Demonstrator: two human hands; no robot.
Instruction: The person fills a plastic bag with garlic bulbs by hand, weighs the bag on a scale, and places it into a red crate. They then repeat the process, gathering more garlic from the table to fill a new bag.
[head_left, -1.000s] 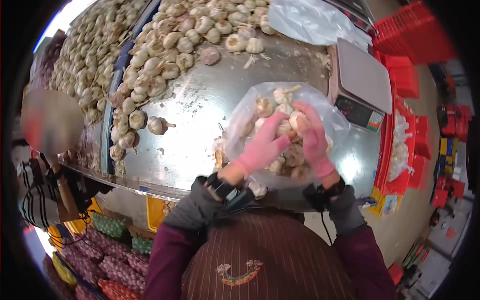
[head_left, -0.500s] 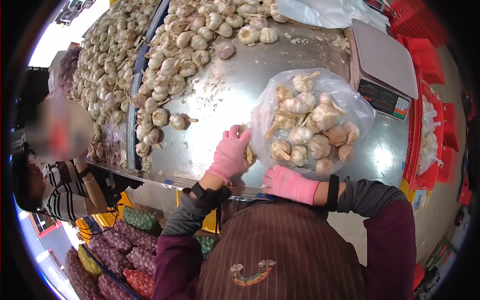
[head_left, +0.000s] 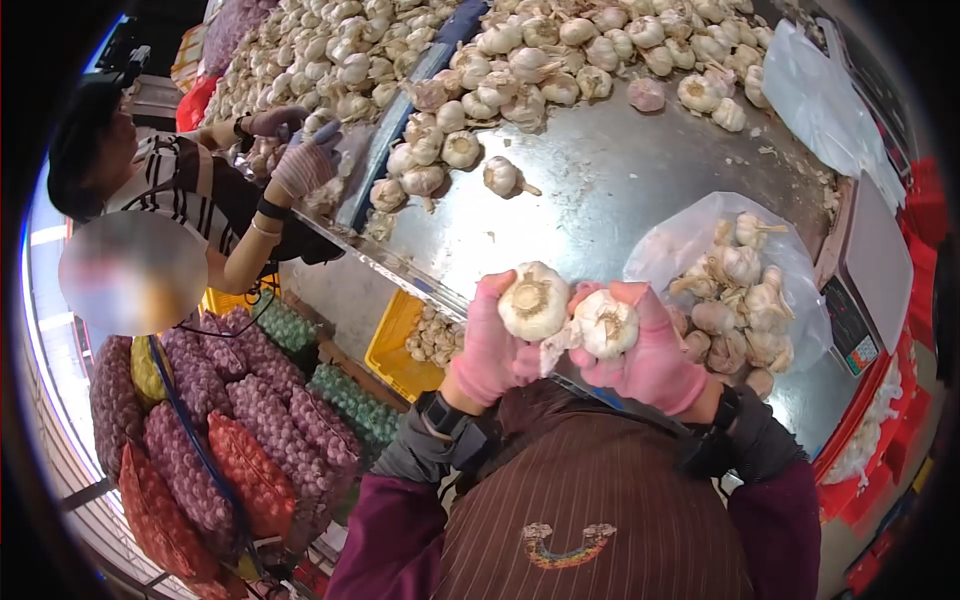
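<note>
Two garlic bulbs are held up side by side near the table's front edge. My left hand (head_left: 492,345), in a pink glove, is closed around one white garlic bulb (head_left: 533,301). The other garlic bulb (head_left: 605,324), with loose papery skin on its left side, sits in the fingers of my right hand (head_left: 660,352), gloved in pink too. Just beyond my right hand lies an open clear plastic bag (head_left: 668,240) with several garlic bulbs (head_left: 741,266) in it.
Garlic is heaped on the metal table (head_left: 590,190) at the back. A scale (head_left: 868,270) and flat plastic bags (head_left: 822,100) are at right. A co-worker (head_left: 165,190) stands at left. Below are a yellow crate (head_left: 388,335) and net sacks (head_left: 265,385).
Both hands have lifted off the table and each now holds a garlic bulb. The view has turned, so the table and the bag appear further right and more of the co-worker shows.
</note>
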